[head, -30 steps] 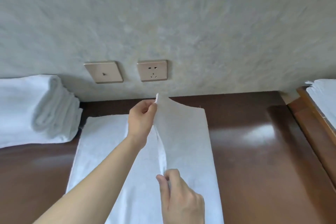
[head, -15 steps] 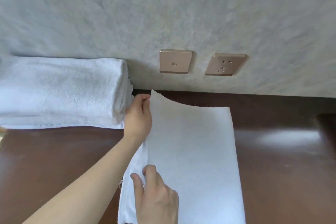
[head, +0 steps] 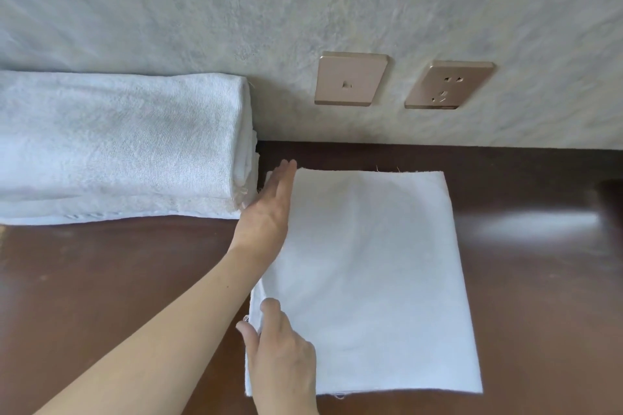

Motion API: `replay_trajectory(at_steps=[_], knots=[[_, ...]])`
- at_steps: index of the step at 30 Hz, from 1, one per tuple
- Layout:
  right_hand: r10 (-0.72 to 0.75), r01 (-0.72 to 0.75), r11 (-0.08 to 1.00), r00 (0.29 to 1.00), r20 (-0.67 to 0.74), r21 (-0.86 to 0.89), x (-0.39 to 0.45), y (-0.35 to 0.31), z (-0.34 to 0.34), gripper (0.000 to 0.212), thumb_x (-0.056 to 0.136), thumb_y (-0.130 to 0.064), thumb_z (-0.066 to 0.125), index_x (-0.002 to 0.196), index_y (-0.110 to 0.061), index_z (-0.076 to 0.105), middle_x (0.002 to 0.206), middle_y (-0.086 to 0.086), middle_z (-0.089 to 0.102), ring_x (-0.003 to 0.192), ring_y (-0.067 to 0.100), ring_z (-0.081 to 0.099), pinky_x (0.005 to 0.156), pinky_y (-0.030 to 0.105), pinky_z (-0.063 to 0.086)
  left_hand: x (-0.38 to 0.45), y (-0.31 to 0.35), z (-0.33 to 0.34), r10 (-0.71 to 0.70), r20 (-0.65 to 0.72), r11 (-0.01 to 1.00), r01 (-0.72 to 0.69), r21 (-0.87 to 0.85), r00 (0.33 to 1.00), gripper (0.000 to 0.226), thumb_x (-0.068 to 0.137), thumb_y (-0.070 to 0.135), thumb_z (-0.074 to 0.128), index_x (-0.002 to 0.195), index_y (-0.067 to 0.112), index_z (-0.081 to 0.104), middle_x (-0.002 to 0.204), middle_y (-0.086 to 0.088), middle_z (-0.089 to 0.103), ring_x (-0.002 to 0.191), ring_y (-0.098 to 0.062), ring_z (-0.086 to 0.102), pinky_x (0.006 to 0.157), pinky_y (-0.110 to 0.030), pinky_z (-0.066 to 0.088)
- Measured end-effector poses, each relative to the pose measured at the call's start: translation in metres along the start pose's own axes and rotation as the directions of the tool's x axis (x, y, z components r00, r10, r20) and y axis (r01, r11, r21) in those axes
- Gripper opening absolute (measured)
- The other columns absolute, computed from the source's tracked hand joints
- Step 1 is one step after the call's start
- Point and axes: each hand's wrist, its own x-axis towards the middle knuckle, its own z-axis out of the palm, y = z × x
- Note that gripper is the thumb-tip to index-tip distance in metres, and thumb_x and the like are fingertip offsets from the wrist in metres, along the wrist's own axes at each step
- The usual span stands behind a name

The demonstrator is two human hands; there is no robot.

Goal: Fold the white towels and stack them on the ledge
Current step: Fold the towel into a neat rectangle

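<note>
1. The left hand (head: 268, 209) is stretched forward with a bare forearm running from the lower left. Its fingers are straight and close together, the hand turned on its edge.
2. The right hand (head: 281, 355) comes in from the bottom edge, back facing up. Its fingers lie flat and relaxed, thumb set apart to the left.

White towel (head: 364, 280), brown ledge (head: 118, 280)
</note>
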Motion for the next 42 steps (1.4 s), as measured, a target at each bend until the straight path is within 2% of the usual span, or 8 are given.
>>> replay_trajectory(at_steps=[4, 9, 13, 18, 22, 27, 32, 42], knots=[[-0.05, 0.043, 0.991, 0.997, 0.052, 0.13, -0.012, 0.003, 0.001, 0.027, 0.091, -0.053, 0.046, 0.096, -0.027, 0.053, 0.056, -0.013, 0.052, 0.043, 0.007, 0.052, 0.039, 0.021, 0.037, -0.009, 0.01, -0.011, 0.008, 0.001, 0.983, -0.008, -0.185, 1.0, 0.085, 0.072, -0.033, 0.052, 0.149, 0.002, 0.04, 0.155, -0.018, 0.04, 0.144, -0.034, 0.037, 0.1, -0.04, 0.052], [-0.017, -0.041, 0.932, 0.988, 0.156, 0.361, -0.012, 0.043, -0.019, 0.016, 0.096, -0.046, 0.029, 0.104, -0.036, 0.039, 0.083, -0.009, 0.066, 0.074, 0.016, 0.06, 0.065, 0.032, 0.044, -0.063, 0.015, -0.006, -0.017, 0.03, 0.976, 0.023, -0.218, 0.999, 0.036, 0.098, 0.009, 0.052, 0.132, 0.001, 0.061, 0.141, -0.015, 0.057, 0.13, -0.034, 0.056, 0.101, -0.048, 0.051], [0.039, 0.006, 0.973, 0.98, -0.193, 0.231, 0.013, 0.103, -0.036, 0.021, 0.095, -0.018, 0.044, 0.103, -0.013, 0.062, 0.087, 0.002, 0.065, 0.078, 0.025, 0.062, 0.072, 0.034, 0.047, -0.113, 0.023, 0.0, -0.022, 0.149, 0.996, 0.034, -0.081, 0.989, 0.053, 0.099, 0.029, 0.035, 0.141, 0.002, 0.053, 0.151, -0.014, 0.046, 0.14, -0.031, 0.044, 0.112, -0.046, 0.039], [-0.034, 0.026, 0.999, 0.975, -0.218, -0.042, 0.068, 0.165, -0.049, 0.031, 0.085, 0.009, 0.061, 0.114, -0.003, 0.065, 0.111, 0.011, 0.065, 0.105, 0.033, 0.06, 0.097, 0.039, 0.044, -0.136, 0.039, 0.0, -0.096, 0.184, 0.992, 0.078, 0.1, 0.978, 0.062, 0.086, 0.004, 0.024, 0.14, -0.003, 0.053, 0.153, -0.021, 0.041, 0.143, -0.038, 0.036, 0.115, -0.051, 0.035], [-0.24, 0.219, 0.967, 0.956, -0.168, -0.134, 0.111, 0.178, -0.056, 0.018, 0.093, -0.006, 0.062, 0.11, -0.006, 0.064, 0.115, 0.01, 0.063, 0.112, 0.032, 0.058, 0.101, 0.04, 0.042, -0.109, 0.088, 0.001, -0.221, 0.195, 0.975, 0.222, 0.014, 0.956, 0.057, 0.098, 0.021, 0.021, 0.146, 0.002, 0.047, 0.157, -0.02, 0.034, 0.148, -0.037, 0.026, 0.116, -0.049, 0.024], [-0.452, 0.451, 0.88, 0.891, 0.032, -0.15, 0.159, 0.177, -0.052, 0.042, 0.102, -0.026, 0.051, 0.143, -0.015, 0.052, 0.154, 0.01, 0.044, 0.145, 0.033, 0.034, 0.122, 0.047, 0.022, -0.09, 0.127, 0.035, -0.408, 0.256, 0.905, 0.425, -0.009, 0.876, 0.073, 0.099, 0.06, 0.004, 0.159, 0.019, 0.008, 0.166, -0.009, -0.008, 0.153, -0.025, -0.012, 0.123, -0.048, 0.004], [-0.519, 0.552, 0.82, 0.829, 0.206, -0.154, 0.18, 0.195, -0.052, 0.056, 0.105, -0.047, 0.029, 0.158, -0.031, 0.026, 0.167, -0.006, 0.011, 0.155, 0.017, 0.0, 0.125, 0.042, -0.001, -0.094, 0.127, 0.05, -0.399, 0.198, 0.916, 0.4, 0.039, 0.895, 0.075, 0.1, 0.06, 0.021, 0.16, 0.017, 0.01, 0.167, -0.011, 0.002, 0.155, -0.027, 0.0, 0.122, -0.05, 0.01], [-0.31, 0.33, 0.93, 0.941, 0.135, -0.16, 0.175, 0.248, -0.054, 0.057, 0.103, -0.053, 0.008, 0.159, -0.04, 0.004, 0.167, -0.011, -0.006, 0.152, 0.01, -0.014, 0.123, 0.037, -0.013, -0.056, 0.113, 0.052, -0.144, 0.237, 0.989, 0.143, 0.024, 0.961, 0.074, 0.1, 0.067, 0.017, 0.16, 0.028, -0.001, 0.168, -0.002, -0.007, 0.153, -0.018, -0.012, 0.124, -0.045, 0.002]])
